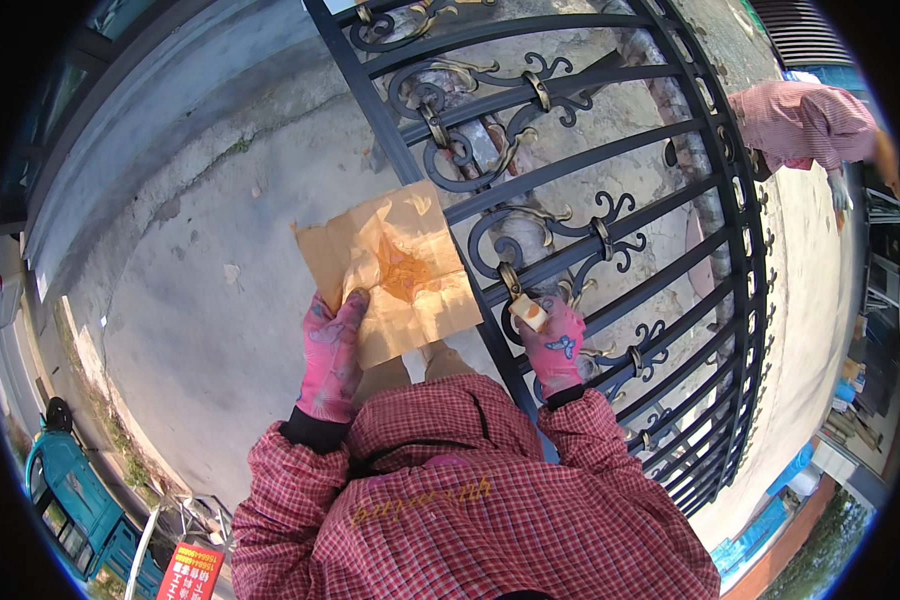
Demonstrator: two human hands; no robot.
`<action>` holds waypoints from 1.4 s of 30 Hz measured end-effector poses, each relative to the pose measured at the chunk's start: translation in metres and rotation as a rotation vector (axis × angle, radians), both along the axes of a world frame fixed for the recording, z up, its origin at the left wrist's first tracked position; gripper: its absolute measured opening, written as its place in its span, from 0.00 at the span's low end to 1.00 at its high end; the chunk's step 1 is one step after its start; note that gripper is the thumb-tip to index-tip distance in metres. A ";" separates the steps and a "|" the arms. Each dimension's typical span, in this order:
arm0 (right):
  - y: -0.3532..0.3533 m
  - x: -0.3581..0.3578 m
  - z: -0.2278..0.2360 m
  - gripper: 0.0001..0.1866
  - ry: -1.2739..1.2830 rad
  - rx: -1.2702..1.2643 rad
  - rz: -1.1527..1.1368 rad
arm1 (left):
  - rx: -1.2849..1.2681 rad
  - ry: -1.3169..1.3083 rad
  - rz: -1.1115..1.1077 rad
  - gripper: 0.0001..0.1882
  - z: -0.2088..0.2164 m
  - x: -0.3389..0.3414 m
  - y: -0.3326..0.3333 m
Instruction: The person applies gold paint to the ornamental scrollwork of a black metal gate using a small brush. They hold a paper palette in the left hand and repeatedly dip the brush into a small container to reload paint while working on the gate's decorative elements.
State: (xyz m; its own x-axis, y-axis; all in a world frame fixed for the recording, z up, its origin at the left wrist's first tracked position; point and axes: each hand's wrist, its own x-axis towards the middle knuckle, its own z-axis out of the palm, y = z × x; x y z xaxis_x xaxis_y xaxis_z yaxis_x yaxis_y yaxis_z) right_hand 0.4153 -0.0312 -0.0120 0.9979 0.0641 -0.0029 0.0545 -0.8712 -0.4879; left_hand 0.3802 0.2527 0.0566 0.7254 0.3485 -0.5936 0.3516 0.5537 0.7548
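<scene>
My left hand (333, 352), in a pink glove, grips the lower left edge of a creased sheet of brown paper (432, 300) with the thumb on top. A glossy orange-brown smear (404, 272) covers the paper's middle. In my right hand (556, 350), also in a pink glove, is a small cream block (528, 312) with an orange-brown stain; its material is unclear. This hand is at a dark metal gate (610, 160), beside a gold collar (511, 281) on one of its bars. I cannot tell whether the block touches the metal. Gold also marks several scrolls.
The gate has long bars and curled scrollwork, and stands above grey concrete (200, 290). Another person in a checked sleeve (805, 122) is beyond it at upper right. A teal vehicle (75, 505) and a red sign (192, 572) are at lower left.
</scene>
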 end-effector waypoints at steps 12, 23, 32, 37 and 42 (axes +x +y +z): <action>-0.003 0.002 0.002 0.17 -0.038 0.081 0.062 | 0.023 -0.059 -0.022 0.19 0.006 -0.004 -0.004; 0.002 0.048 0.103 0.20 0.192 0.686 -0.145 | -0.043 -0.061 -0.080 0.18 0.001 0.007 -0.027; 0.064 0.084 0.126 0.26 -0.100 0.055 0.533 | -0.024 -0.100 -0.214 0.17 0.009 0.039 -0.022; 0.073 0.101 0.126 0.26 -0.161 0.105 0.562 | -0.030 -0.100 -0.236 0.17 0.008 0.056 -0.013; 0.034 0.133 0.100 0.20 -0.069 0.284 0.075 | -0.034 -0.061 -0.164 0.16 -0.005 0.061 0.011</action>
